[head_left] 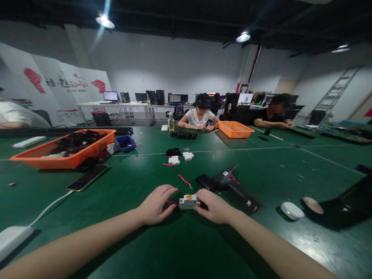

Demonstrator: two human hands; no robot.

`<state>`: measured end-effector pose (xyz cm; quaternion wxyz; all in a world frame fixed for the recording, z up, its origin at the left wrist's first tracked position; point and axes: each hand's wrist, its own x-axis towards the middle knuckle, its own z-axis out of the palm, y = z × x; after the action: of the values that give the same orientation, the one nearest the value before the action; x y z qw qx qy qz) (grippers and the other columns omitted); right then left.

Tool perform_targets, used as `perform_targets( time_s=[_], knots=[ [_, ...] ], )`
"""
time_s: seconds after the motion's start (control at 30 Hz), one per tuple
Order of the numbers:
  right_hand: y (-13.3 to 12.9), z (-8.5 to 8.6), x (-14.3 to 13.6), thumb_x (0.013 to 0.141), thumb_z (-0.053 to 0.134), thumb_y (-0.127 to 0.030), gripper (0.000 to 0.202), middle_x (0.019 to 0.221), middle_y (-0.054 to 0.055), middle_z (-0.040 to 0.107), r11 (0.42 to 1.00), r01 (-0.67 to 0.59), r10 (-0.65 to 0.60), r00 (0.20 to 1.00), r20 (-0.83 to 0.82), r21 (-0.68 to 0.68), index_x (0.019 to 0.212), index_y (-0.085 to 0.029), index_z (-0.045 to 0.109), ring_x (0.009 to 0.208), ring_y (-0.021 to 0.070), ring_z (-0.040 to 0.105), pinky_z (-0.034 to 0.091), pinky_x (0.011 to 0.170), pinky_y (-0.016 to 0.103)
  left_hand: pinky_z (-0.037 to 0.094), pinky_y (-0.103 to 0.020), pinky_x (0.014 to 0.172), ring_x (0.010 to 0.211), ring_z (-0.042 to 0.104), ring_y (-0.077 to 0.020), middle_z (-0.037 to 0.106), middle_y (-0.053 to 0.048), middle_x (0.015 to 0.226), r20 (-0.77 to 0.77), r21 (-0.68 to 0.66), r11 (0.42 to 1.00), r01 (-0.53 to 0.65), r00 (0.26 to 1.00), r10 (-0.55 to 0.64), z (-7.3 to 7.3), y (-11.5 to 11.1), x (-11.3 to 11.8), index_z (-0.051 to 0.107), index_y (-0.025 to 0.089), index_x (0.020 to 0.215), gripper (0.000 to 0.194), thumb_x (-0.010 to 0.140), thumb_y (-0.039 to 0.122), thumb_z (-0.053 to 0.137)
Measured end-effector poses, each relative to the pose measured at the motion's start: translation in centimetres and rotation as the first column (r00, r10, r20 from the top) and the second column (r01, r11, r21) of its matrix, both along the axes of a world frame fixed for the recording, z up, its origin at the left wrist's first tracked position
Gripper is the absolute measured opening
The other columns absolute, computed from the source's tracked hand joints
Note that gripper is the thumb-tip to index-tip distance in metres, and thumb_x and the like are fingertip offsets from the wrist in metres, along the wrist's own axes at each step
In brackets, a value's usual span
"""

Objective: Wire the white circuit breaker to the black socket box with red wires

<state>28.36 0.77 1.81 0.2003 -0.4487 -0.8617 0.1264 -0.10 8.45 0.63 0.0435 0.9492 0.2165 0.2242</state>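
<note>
A small white circuit breaker [186, 203] with an orange toggle lies on the green table in front of me. My right hand [216, 206] grips its right end between thumb and fingers. From its left side a short red wire [172, 202] runs toward my left hand [157, 204], whose thumb and fingers are spread around the wire without visibly closing on it. Just beyond the breaker is a loose red wire [185, 180] with a metal lug. A dark cordless screwdriver [229, 183] lies on its side past my right hand.
Farther off are two white breakers [174, 160] and black parts [173, 152]. On the left stand an orange basket [26, 158] of black parts, a blue bin [134, 144] and a phone [88, 178]. A white case [292, 210] lies right. Co-workers sit across the table, near another orange basket [236, 133].
</note>
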Motion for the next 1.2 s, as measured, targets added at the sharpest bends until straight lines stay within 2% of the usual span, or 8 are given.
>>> perform_targets(
  time_s=[0.13, 0.3, 0.4, 0.63, 0.8, 1.03, 1.2],
  knots=[
    [-0.1, 0.2, 0.0, 0.093, 0.060, -0.029, 0.024, 0.106, 0.009, 0.063, 1.000, 0.010, -0.010, 1.000, 0.010, 0.014, 0.114, -0.018, 0.058, 0.094, 0.0220, 0.058, 0.048, 0.081, 0.034, 0.052, -0.042, 0.096, 0.113, 0.059, -0.0241, 0.060, -0.013, 0.124, 0.083, -0.078, 0.997, -0.004, 0.997, 0.010, 0.1, 0.1, -0.4, 0.047, 0.019, 0.131, 0.040, 0.094, 0.032, 0.051],
    [0.0, 0.1, 0.3, 0.093, 0.060, -0.031, 0.025, 0.106, 0.009, 0.064, 1.000, 0.011, -0.011, 1.000, 0.029, 0.007, 0.115, -0.020, 0.059, 0.093, 0.0228, 0.059, 0.049, 0.080, 0.036, 0.053, -0.041, 0.088, 0.102, 0.062, -0.0226, 0.065, -0.011, 0.112, 0.089, -0.162, 0.987, -0.001, 0.996, 0.015, 0.2, 0.7, -1.0, 0.054, 0.019, 0.122, 0.034, 0.093, 0.037, 0.055],
    [0.2, 0.0, 0.4, 0.094, 0.060, -0.032, 0.021, 0.103, 0.009, 0.064, 1.000, 0.011, -0.011, 1.000, 0.024, 0.012, 0.110, -0.019, 0.060, 0.091, 0.0222, 0.059, 0.049, 0.078, 0.036, 0.052, -0.039, 0.087, 0.097, 0.063, -0.0210, 0.066, -0.009, 0.106, 0.076, -0.203, 0.978, 0.041, 0.997, -0.026, 0.3, 1.0, -0.9, 0.057, 0.019, 0.116, 0.032, 0.092, 0.040, 0.057],
    [0.4, -0.3, 0.5, 0.095, 0.059, -0.032, 0.017, 0.102, 0.009, 0.064, 1.000, -0.007, 0.006, 1.000, 0.023, 0.015, 0.105, -0.018, 0.060, 0.090, 0.0220, 0.058, 0.049, 0.078, 0.036, 0.052, -0.029, 0.078, 0.089, 0.065, -0.0165, 0.067, -0.005, 0.103, 0.054, -0.326, 0.938, 0.115, 0.993, -0.103, 0.1, 1.1, -0.6, 0.059, 0.020, 0.118, 0.037, 0.090, 0.045, 0.061],
    [0.5, -0.3, 0.4, 0.096, 0.058, -0.032, 0.018, 0.102, 0.009, 0.064, 0.999, -0.029, 0.029, 1.000, 0.012, 0.018, 0.106, -0.018, 0.060, 0.092, 0.0225, 0.058, 0.049, 0.080, 0.036, 0.050, -0.031, 0.081, 0.090, 0.065, -0.0171, 0.070, -0.005, 0.100, 0.047, -0.276, 0.955, 0.108, 0.994, -0.098, 0.0, 0.9, -0.2, 0.064, 0.021, 0.113, 0.031, 0.093, 0.043, 0.058],
    [0.5, -0.2, 0.3, 0.096, 0.058, -0.033, 0.018, 0.102, 0.009, 0.064, 1.000, -0.022, 0.022, 0.999, 0.026, 0.001, 0.106, -0.017, 0.060, 0.090, 0.0222, 0.057, 0.048, 0.078, 0.036, 0.045, -0.035, 0.081, 0.090, 0.062, -0.0189, 0.070, -0.006, 0.097, 0.122, -0.082, 0.996, 0.033, 0.992, -0.023, 0.4, 0.2, -0.2, 0.065, 0.019, 0.105, 0.023, 0.094, 0.037, 0.055],
    [0.5, -0.2, 0.2, 0.096, 0.057, -0.034, 0.018, 0.102, 0.010, 0.063, 1.000, -0.026, 0.026, 0.999, 0.021, 0.008, 0.105, -0.018, 0.059, 0.089, 0.0217, 0.057, 0.047, 0.076, 0.035, 0.045, -0.033, 0.079, 0.090, 0.061, -0.0185, 0.069, -0.006, 0.097, 0.145, -0.082, 0.996, 0.022, 0.989, -0.010, 0.3, 0.2, 0.0, 0.065, 0.019, 0.104, 0.022, 0.095, 0.036, 0.055]
  ],
)
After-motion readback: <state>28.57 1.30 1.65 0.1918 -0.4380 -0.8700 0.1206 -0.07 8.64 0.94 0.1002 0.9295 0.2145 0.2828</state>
